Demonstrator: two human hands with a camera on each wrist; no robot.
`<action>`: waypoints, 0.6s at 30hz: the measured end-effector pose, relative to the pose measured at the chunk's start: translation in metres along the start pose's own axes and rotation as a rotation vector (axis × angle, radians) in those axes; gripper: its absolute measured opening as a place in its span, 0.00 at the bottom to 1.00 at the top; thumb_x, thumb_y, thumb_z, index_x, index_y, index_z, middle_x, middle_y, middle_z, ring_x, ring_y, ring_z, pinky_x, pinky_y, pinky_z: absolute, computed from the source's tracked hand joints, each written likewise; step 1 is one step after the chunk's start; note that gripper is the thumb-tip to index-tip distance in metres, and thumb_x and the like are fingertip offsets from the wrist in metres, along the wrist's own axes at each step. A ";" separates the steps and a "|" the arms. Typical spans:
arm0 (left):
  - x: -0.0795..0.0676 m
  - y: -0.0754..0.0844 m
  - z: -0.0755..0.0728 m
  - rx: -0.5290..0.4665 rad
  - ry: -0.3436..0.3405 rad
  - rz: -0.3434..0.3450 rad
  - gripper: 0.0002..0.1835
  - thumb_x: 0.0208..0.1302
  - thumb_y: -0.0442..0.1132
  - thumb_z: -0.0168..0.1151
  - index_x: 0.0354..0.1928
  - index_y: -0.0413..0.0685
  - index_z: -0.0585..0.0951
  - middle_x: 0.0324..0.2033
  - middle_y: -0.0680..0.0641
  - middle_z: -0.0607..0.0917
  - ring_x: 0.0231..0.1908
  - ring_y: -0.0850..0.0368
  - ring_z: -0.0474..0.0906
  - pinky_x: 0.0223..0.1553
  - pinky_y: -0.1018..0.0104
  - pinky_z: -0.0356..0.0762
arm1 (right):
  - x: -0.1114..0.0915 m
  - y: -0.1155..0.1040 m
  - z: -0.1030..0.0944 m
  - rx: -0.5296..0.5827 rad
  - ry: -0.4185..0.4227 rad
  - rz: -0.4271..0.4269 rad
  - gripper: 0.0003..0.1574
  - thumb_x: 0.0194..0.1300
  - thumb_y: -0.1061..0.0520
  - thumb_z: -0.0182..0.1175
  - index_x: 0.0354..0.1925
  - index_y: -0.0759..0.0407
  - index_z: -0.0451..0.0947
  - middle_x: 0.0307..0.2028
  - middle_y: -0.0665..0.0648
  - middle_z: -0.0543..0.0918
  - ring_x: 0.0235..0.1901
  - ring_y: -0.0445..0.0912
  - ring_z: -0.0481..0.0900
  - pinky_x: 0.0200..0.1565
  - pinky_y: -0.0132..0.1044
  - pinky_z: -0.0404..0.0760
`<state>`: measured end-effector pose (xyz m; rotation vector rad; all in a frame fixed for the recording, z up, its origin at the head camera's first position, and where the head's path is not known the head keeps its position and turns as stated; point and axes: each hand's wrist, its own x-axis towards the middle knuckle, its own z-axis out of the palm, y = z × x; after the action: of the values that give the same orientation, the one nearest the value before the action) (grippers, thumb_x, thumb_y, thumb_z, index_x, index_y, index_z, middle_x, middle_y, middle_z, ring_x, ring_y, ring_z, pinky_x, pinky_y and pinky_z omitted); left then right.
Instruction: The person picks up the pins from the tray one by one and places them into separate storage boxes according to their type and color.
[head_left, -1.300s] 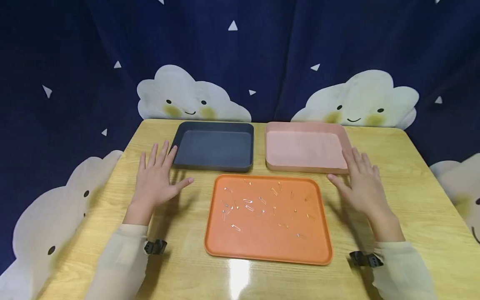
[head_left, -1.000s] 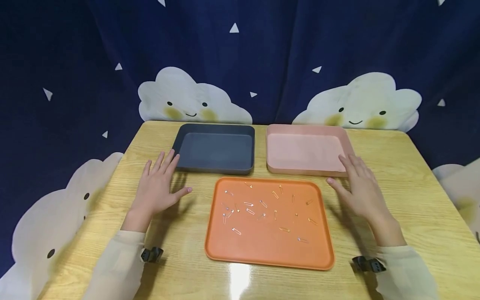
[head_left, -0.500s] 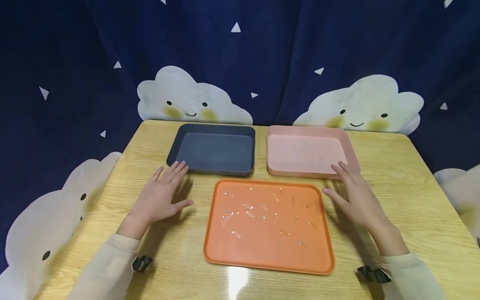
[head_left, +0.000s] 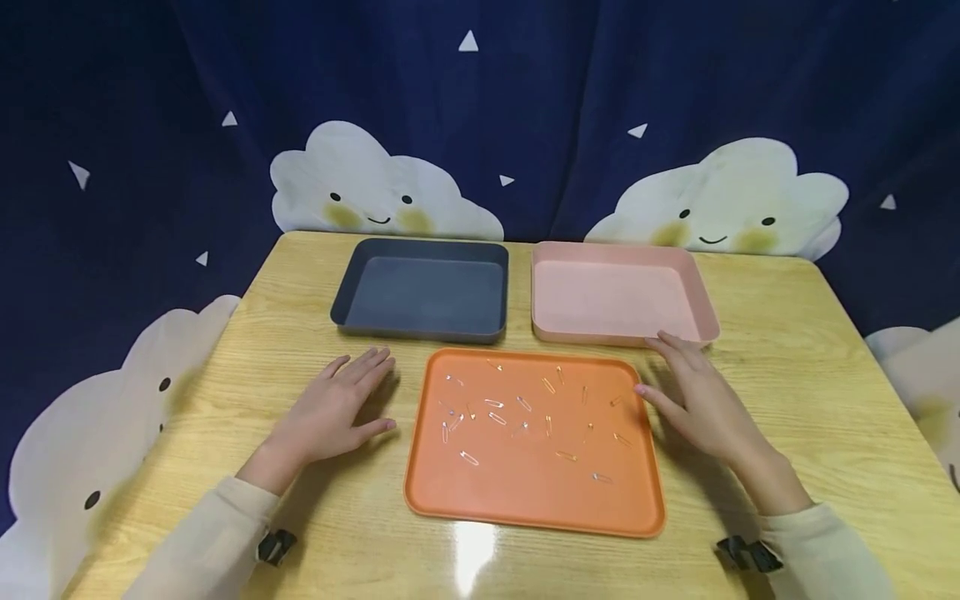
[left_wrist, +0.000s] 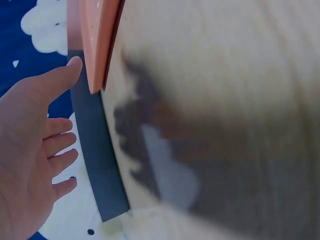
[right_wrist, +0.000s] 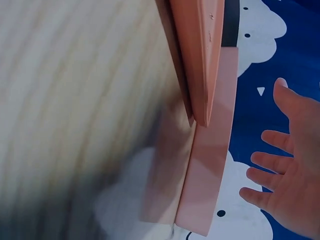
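Several small safety pins, silver ones such as this pin [head_left: 468,458] mostly on the left and gold-coloured ones mostly on the right, lie scattered on an orange tray [head_left: 532,502]. My left hand [head_left: 326,415] hovers over the table to the left of that tray, fingers extended and holding nothing. On the other side my right hand [head_left: 705,408] is held above the tray's right edge, its fingertips overlapping the near rim of the pink tray in the head view; contact cannot be told. Both wrist views show the palms bare, the left hand [left_wrist: 30,145] and right hand [right_wrist: 295,165] with fingers spread.
Behind the orange tray stand a dark grey-blue tray [head_left: 431,296] on the left and a pink tray [head_left: 615,296] on the right, with nothing visible in either. The wooden table [head_left: 352,542] ends at a navy curtain [head_left: 540,100] with cloud prints.
Both hands have drawn back toward the person and inward to the orange tray; the left has left the grey-blue tray's edge. Trays and pins stay put.
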<state>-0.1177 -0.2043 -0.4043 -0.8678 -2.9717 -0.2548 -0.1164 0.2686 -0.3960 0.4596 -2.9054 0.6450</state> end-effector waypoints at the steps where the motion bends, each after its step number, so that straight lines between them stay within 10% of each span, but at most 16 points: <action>1: -0.001 0.002 0.002 -0.004 0.000 0.007 0.45 0.55 0.60 0.66 0.69 0.40 0.66 0.69 0.41 0.69 0.70 0.44 0.63 0.69 0.42 0.60 | -0.001 -0.001 0.001 -0.005 0.000 -0.004 0.42 0.64 0.44 0.62 0.69 0.59 0.62 0.70 0.67 0.63 0.68 0.65 0.60 0.62 0.65 0.63; 18: -0.012 0.025 0.017 -0.032 -0.097 0.127 0.42 0.62 0.59 0.59 0.72 0.43 0.62 0.71 0.43 0.65 0.72 0.47 0.60 0.71 0.45 0.60 | -0.005 -0.011 0.013 -0.061 -0.039 -0.112 0.41 0.61 0.47 0.65 0.66 0.65 0.66 0.66 0.70 0.68 0.65 0.65 0.65 0.62 0.62 0.66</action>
<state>-0.0936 -0.1869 -0.4184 -1.0984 -2.9918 -0.2631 -0.1088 0.2550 -0.4045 0.6283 -2.9014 0.5354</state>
